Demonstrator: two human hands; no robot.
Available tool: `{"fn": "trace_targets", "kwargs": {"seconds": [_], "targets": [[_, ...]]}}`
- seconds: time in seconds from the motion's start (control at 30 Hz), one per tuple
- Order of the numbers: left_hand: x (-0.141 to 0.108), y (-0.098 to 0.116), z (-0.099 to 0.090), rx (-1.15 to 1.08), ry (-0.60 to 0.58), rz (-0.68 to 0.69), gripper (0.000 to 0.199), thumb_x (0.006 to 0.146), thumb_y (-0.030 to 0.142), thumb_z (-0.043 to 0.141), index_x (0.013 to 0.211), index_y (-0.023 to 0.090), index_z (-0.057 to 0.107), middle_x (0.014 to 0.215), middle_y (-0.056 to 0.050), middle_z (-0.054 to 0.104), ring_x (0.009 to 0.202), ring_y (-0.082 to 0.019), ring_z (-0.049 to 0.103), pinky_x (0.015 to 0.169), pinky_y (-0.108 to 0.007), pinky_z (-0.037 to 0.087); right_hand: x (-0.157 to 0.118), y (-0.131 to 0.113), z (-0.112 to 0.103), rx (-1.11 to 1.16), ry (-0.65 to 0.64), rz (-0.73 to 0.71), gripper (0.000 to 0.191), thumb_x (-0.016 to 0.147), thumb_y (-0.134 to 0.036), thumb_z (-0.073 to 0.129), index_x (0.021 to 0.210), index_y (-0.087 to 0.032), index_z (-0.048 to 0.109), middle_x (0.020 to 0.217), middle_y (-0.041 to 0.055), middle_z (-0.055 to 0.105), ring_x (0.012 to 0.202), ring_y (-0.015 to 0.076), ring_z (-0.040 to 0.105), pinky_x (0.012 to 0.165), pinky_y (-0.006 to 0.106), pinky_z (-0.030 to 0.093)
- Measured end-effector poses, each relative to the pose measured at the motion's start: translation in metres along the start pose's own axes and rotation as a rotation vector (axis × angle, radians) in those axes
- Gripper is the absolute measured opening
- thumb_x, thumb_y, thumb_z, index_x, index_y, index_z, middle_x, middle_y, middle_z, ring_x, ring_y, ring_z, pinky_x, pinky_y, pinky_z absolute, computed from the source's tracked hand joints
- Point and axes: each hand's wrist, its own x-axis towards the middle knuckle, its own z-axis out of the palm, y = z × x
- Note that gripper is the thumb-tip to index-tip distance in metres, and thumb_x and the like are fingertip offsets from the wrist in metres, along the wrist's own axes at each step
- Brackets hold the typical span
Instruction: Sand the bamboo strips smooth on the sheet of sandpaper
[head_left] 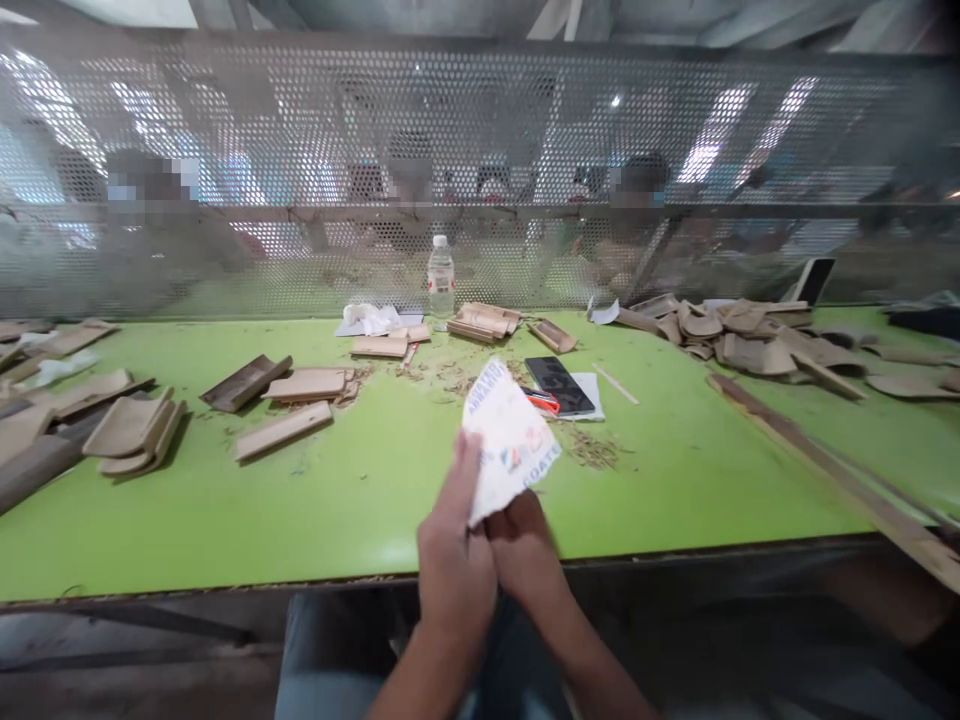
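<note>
A torn-edged piece of sandpaper, its white printed back facing me, is held above the table's near edge. My left hand is closed on its left side, the thumb lying along the printed face. Close against the lower edge is my right hand, curled, with its fingers hidden behind the paper and the left hand; what it grips cannot be seen. Just beyond the sandpaper lie a dark phone and a red-orange tool, partly covered by the paper.
Split bamboo pieces and stacked ones lie left; a larger bamboo heap is right. A water bottle stands before the perforated metal screen. Shavings dot the green table. A long strip crosses its right edge.
</note>
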Motion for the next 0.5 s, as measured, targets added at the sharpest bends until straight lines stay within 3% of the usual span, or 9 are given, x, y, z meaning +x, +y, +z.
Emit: {"fn": "trace_targets", "kwargs": {"seconds": [0.07, 0.17, 0.27, 0.33, 0.43, 0.5], "targets": [[-0.004, -0.002, -0.002, 0.016, -0.037, 0.013, 0.064, 0.09, 0.006, 0.052, 0.15, 0.028, 0.056, 0.155, 0.002, 0.048, 0.142, -0.026, 0.048, 0.117, -0.037, 0.042, 0.0, 0.0, 0.0, 0.01, -0.003, -0.029, 0.026, 0.1, -0.041, 0.051, 0.103, -0.024, 0.07, 0.092, 0.0103, 0.075, 0.087, 0.0289, 0.069, 0.078, 0.038, 0.054], [-0.004, -0.002, -0.005, 0.078, 0.066, -0.107, 0.061, 0.092, 0.006, 0.05, 0.148, 0.029, 0.058, 0.144, 0.001, 0.06, 0.134, -0.027, 0.057, 0.115, -0.042, 0.045, 0.001, -0.001, 0.001, 0.022, -0.096, -0.025, 0.029, 0.102, -0.044, 0.049, 0.102, -0.024, 0.07, 0.079, 0.007, 0.073, 0.076, 0.0266, 0.067, 0.071, 0.037, 0.052], [-0.001, 0.0, -0.004, 0.026, 0.003, 0.015, 0.069, 0.087, 0.001, 0.047, 0.149, 0.029, 0.056, 0.156, 0.005, 0.047, 0.145, -0.024, 0.043, 0.121, -0.036, 0.035, 0.001, -0.003, 0.0, 0.02, -0.067, -0.003, 0.03, 0.101, -0.042, 0.049, 0.101, -0.021, 0.07, 0.084, 0.0104, 0.072, 0.081, 0.0279, 0.066, 0.072, 0.038, 0.051], [-0.001, 0.002, -0.001, 0.02, -0.015, 0.036, 0.069, 0.087, 0.001, 0.049, 0.15, 0.03, 0.055, 0.155, 0.004, 0.047, 0.144, -0.024, 0.045, 0.12, -0.036, 0.037, 0.001, -0.003, -0.001, 0.035, -0.085, -0.022, 0.031, 0.103, -0.042, 0.047, 0.103, -0.021, 0.07, 0.088, 0.01, 0.073, 0.082, 0.0267, 0.066, 0.074, 0.037, 0.05], [-0.001, 0.006, 0.004, 0.022, 0.091, -0.053, 0.061, 0.095, 0.006, 0.048, 0.151, 0.03, 0.054, 0.149, 0.003, 0.056, 0.139, -0.026, 0.051, 0.118, -0.039, 0.042, 0.001, -0.002, -0.004, 0.11, -0.135, -0.054, 0.033, 0.104, -0.044, 0.047, 0.101, -0.02, 0.07, 0.084, 0.0062, 0.072, 0.08, 0.0244, 0.065, 0.07, 0.033, 0.049], [-0.003, 0.007, 0.006, -0.011, 0.036, 0.013, 0.064, 0.092, 0.004, 0.048, 0.151, 0.028, 0.055, 0.154, 0.003, 0.049, 0.144, -0.025, 0.046, 0.12, -0.038, 0.038, 0.002, -0.001, -0.005, 0.14, -0.092, -0.059, 0.033, 0.102, -0.046, 0.05, 0.096, -0.02, 0.071, 0.082, 0.0065, 0.071, 0.081, 0.0257, 0.066, 0.067, 0.033, 0.049]]}}
